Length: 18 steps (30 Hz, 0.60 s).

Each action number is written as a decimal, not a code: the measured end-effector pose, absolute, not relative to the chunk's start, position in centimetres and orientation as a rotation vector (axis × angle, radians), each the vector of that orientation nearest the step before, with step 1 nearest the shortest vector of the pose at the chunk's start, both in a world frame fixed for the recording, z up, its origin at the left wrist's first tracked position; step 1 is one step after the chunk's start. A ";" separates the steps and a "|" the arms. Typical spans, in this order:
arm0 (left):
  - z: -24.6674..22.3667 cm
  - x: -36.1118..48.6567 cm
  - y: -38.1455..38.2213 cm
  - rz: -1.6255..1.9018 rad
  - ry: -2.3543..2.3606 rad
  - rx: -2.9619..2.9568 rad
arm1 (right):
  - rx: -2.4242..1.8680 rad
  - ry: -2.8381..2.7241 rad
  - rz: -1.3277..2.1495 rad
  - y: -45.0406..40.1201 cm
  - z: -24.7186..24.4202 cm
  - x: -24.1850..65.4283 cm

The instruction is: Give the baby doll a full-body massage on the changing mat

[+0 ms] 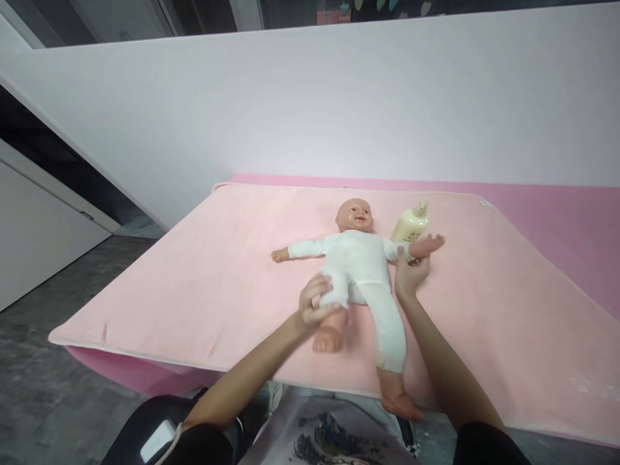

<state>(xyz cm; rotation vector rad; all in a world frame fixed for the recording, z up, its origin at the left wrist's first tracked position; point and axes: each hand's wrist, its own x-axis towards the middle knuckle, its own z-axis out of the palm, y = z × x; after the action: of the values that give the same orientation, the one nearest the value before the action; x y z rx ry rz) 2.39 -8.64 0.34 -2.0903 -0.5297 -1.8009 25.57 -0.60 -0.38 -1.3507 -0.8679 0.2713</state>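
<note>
White cloth between the left hand's (314, 300) fingers: they're part open, curved around the bent leg of the doll (361, 258), thumb on the near side. Right hand (411, 274) fingers curled in around the doll's forearm by the wrist, thumb up against the sleeve; exact closure hard to see, partly hidden under the arm. Doll lies face up mid-blanket, white suit, head at 12 o'clock, one arm out to 9, the held one toward 2 to 3. Other leg runs to 5 o'clock, bare foot at the blanket's near edge.

Pale yellow pump bottle (411, 224) at 2 o'clock from the doll's middle, just beyond the held arm, tilted; its lower part is hidden.

Light pink blanket (232, 271) under all that, over a darker pink surface (537, 219) showing at 2 to 3 o'clock. White wall (368, 103) at 12. Grey floor (33, 361) at 8. White device (159, 440) with a cable at 7 o'clock, by the left sleeve (206, 445).
</note>
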 end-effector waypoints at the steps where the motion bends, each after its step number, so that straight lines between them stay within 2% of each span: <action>1: 0.1 2.3 -8.1 -1.831 -0.641 -2.110 | -1.391 -0.965 0.276 -0.7 -0.3 25.2; 6: -1.4 2.5 -6.0 -1.611 -0.850 -2.451 | -1.686 -1.656 0.151 -1.4 0.7 24.4; 8: -1.7 2.7 -5.7 -1.598 -0.865 -2.521 | -1.775 -1.758 0.096 -1.6 1.2 24.4; 13: -1.5 3.1 -6.3 -1.655 -0.834 -2.442 | -1.699 -1.651 0.128 -1.5 1.0 24.8; 18: -0.8 3.2 -7.7 -1.765 -0.789 -2.198 | -1.430 -1.168 0.433 -0.9 0.0 25.0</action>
<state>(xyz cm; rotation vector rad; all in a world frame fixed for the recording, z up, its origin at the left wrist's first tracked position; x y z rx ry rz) 3.21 -7.69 -0.79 -2.1977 -0.7885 -1.7654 25.02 -0.91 -0.02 -1.4296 -1.1678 0.4334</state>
